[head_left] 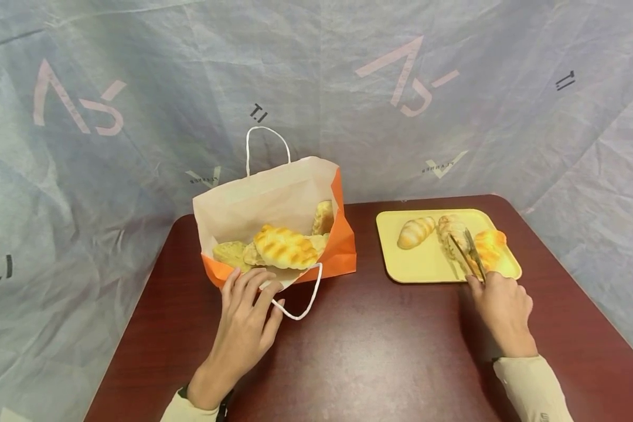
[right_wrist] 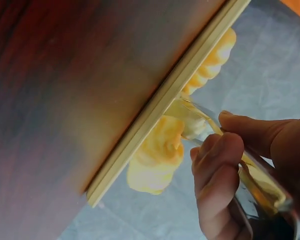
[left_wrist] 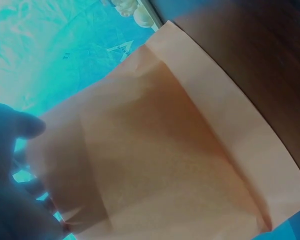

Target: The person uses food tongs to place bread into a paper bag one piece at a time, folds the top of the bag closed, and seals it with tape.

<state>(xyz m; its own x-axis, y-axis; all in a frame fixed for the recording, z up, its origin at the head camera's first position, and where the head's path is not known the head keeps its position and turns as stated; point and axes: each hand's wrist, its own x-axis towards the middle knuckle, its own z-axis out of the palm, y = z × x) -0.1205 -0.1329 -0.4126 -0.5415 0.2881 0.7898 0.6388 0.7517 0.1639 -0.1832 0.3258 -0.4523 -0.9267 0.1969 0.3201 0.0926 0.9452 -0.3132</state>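
An orange paper bag [head_left: 343,249] with a pale inside and white cord handles lies tipped toward me. Several breads show in its mouth, among them a golden ridged bread [head_left: 285,247] on top. My left hand [head_left: 247,316] holds the bag's near rim, fingers over the edge; the left wrist view shows the thumb [left_wrist: 30,125] against the paper. Metal tongs [head_left: 477,258] are gripped in my right hand [head_left: 503,308], also seen in the right wrist view. Their tips reach a pale twisted bread [head_left: 450,225] on the yellow tray [head_left: 392,266]; whether they pinch it, I cannot tell.
On the tray, a striped oval roll [head_left: 416,232] lies left of the tongs and a golden bread [head_left: 489,246] right of them. The dark red-brown table [head_left: 369,346] runs between bag and tray. A grey printed sheet [head_left: 316,76] hangs behind and along the sides.
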